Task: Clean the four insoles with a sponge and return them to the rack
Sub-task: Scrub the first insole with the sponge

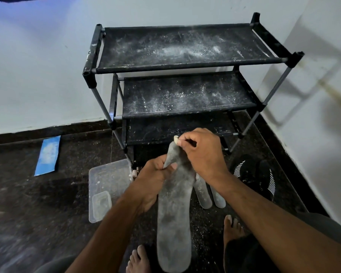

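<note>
A long grey dusty insole point(174, 209) hangs in front of me, its far end bent upward. My left hand point(156, 174) grips it near that far end from the left. My right hand point(202, 152) pinches a small pale sponge point(176, 139) and presses it against the insole's tip. Two more grey insoles point(204, 194) lie on the dark floor just right of it, partly hidden by my right forearm. The black rack point(185, 66) stands behind against the wall, its fabric shelves dusted with white powder.
A clear plastic tray point(104, 174) with a smaller clear tub point(100, 203) in it sits on the floor at left. A blue sheet point(47, 156) lies further left. Black striped shoes point(252, 172) sit right of the rack. My bare feet point(232, 231) are on the powder-speckled floor.
</note>
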